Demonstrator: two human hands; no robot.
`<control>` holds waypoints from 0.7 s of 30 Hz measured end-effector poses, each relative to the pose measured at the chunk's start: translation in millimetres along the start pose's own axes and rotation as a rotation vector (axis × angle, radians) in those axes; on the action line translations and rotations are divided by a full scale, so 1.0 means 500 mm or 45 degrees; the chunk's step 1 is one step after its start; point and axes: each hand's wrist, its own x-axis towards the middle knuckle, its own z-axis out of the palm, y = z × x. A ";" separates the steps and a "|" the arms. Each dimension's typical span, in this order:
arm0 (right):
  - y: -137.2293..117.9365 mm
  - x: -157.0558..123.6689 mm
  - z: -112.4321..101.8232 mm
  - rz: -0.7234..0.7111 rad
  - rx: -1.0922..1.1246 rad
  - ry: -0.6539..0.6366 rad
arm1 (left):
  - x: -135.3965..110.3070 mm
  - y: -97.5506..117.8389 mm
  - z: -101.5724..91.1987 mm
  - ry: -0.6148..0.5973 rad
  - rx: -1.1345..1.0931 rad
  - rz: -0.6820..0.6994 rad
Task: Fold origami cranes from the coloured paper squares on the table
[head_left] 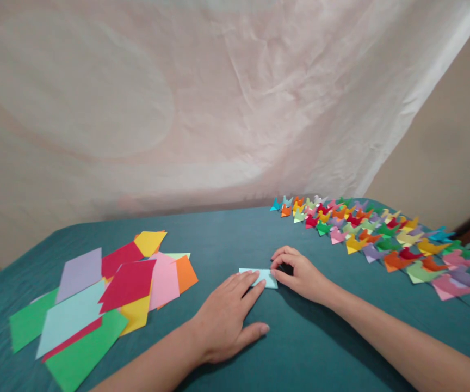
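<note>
A small light-blue folded paper (266, 277) lies flat on the dark teal cloth between my hands. My left hand (235, 310) rests palm down, its fingers stretched over the paper's left part and the thumb spread toward me. At the paper's right end, my right hand (298, 272) has its thumb and index finger closed in a pinch at the edge. Part of the paper is hidden under the left fingers.
Loose coloured paper sheets (129, 283) overlap in a pile on the left. Along the right side stand rows of small folded paper birds (357, 245) in many colours. A pale draped sheet (202, 109) hangs behind the cloth-covered table (218, 234).
</note>
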 end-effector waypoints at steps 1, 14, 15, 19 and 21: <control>0.002 0.000 0.002 0.003 -0.006 0.002 | 0.000 0.000 0.000 -0.003 0.002 -0.001; 0.005 0.003 0.004 0.000 -0.027 0.010 | 0.000 -0.001 0.003 -0.011 0.009 0.004; 0.004 0.003 0.005 0.000 -0.029 0.010 | 0.000 -0.001 0.003 -0.006 0.008 0.008; 0.005 0.002 0.005 0.001 -0.037 0.011 | 0.000 -0.003 0.006 0.032 0.004 0.027; 0.005 0.002 0.005 0.000 -0.039 0.012 | 0.000 -0.004 0.006 0.037 0.005 0.024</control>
